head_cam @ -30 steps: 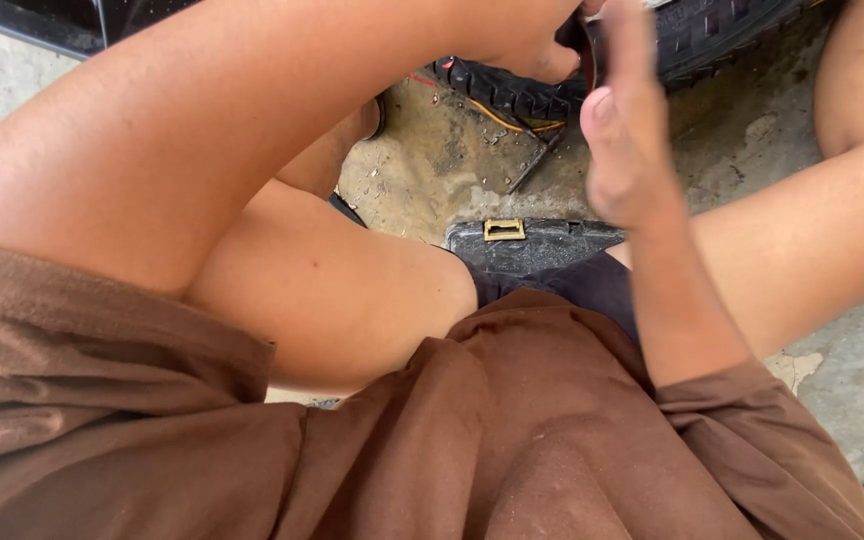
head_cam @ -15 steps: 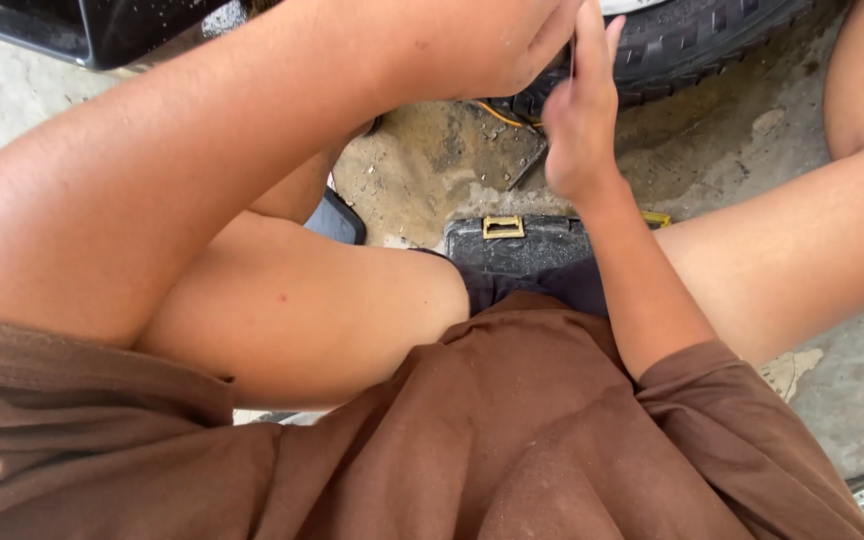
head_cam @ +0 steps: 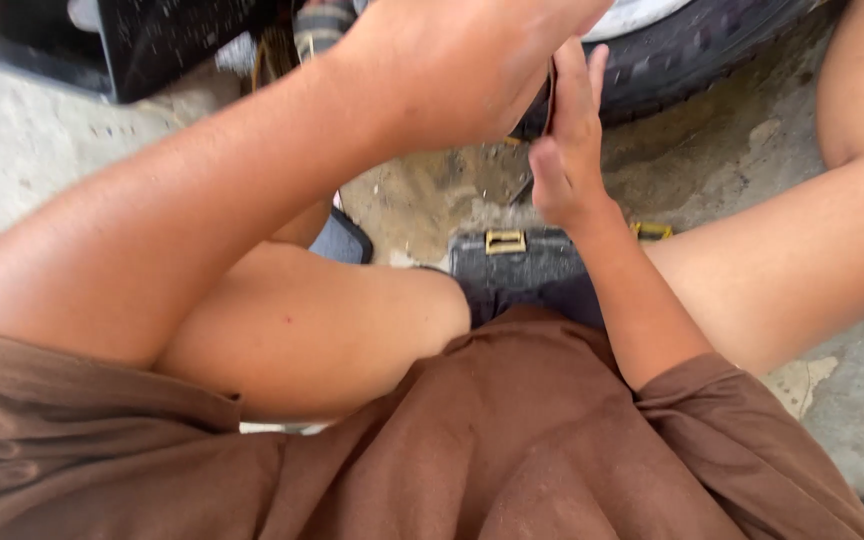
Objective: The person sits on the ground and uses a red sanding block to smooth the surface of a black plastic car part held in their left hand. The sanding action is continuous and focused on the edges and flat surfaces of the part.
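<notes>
A roadside repair spot: stained, cracked concrete ground [head_cam: 752,180], a black treaded rubber tyre [head_cam: 692,60] and a black toolcase with a brass latch [head_cam: 527,262].

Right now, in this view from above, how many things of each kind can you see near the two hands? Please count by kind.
Hands: 2, the left hand and the right hand
Black tyre: 1
Black case with a brass latch: 1
Black box-shaped thing at the top left: 1
Total: 5
</notes>
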